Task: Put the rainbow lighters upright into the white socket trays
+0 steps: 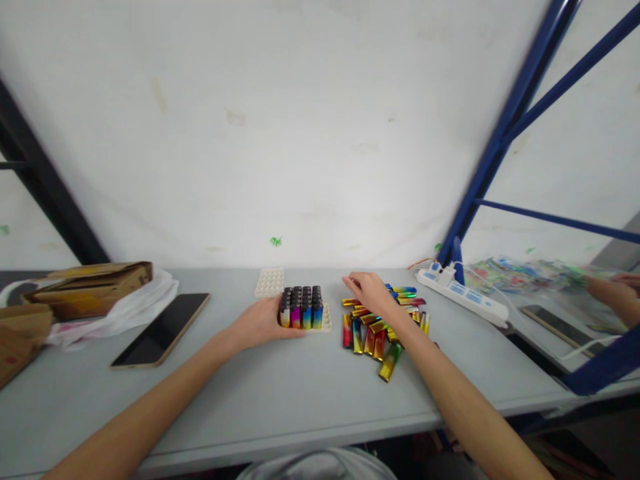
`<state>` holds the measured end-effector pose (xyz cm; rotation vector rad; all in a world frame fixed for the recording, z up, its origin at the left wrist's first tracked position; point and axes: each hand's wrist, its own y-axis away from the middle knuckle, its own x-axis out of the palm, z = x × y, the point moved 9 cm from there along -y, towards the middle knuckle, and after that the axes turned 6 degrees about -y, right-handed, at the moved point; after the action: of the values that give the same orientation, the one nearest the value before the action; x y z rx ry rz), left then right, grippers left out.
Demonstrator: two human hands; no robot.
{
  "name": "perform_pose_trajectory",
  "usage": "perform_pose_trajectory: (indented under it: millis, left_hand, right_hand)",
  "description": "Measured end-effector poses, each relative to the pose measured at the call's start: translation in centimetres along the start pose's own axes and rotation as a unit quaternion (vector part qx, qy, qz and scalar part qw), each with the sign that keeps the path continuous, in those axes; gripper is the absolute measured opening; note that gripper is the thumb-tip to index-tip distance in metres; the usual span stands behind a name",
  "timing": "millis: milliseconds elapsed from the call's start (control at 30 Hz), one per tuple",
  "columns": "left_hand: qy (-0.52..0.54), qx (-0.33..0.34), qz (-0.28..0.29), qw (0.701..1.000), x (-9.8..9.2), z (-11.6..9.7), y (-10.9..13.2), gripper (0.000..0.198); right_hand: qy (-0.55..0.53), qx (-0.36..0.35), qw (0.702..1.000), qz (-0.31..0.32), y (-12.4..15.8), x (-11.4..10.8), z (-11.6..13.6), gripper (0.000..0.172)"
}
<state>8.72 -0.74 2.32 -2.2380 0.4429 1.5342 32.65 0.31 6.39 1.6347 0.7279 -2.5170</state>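
Note:
A white tray (327,320) stands in the middle of the grey table, packed with several upright rainbow-coloured lighters (301,307) with black tops. My left hand (260,321) rests against the tray's left side, fingers curled along its front edge. To the right lies a loose pile of shiny multicoloured lighters (379,328). My right hand (367,291) hovers on the pile's far left part, fingers bent down onto the lighters; whether it has hold of one is hidden.
An empty white tray (270,282) lies behind the filled one. A phone (161,330) lies at the left beside cardboard boxes (90,287) and a white bag. A power strip (463,293) sits at the right, near a blue rack post; another person's hand (613,293) shows at far right.

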Motion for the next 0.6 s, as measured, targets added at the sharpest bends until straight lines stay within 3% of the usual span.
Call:
perform_pose_trajectory:
  millis: [67, 200, 300, 400, 500, 600]
  left_hand:
    - [-0.006, -0.008, -0.002, 1.0, -0.1, 0.0, 0.0, 0.074]
    - [0.011, 0.001, 0.006, 1.0, -0.3, -0.5, 0.1, 0.069]
    - [0.032, 0.016, 0.006, 0.999, -0.3, -0.7, 0.0, 0.069]
    - [0.045, 0.023, 0.003, 0.999, -0.4, -0.6, 0.0, 0.067]
    - [0.051, 0.021, 0.001, 0.998, -0.4, -0.4, 0.1, 0.068]
    - [0.064, 0.026, 0.009, 0.998, -0.4, -0.3, 0.2, 0.07]
  right_hand:
    - [0.047, 0.068, 0.997, -0.001, -0.8, 0.6, -3.2, 0.029]
    - [0.055, 0.142, 0.988, 0.029, -1.9, 2.7, -6.3, 0.03]
    - [0.025, 0.118, 0.992, 0.037, -2.7, 3.3, -5.7, 0.02]
    - [-0.087, 0.07, 0.994, 0.016, -3.0, 3.0, -4.2, 0.031]
    - [-0.296, 0.055, 0.953, -0.012, -2.5, 2.8, -3.1, 0.036]
    - [-0.415, 0.069, 0.907, -0.006, -1.7, 3.5, -2.1, 0.045]
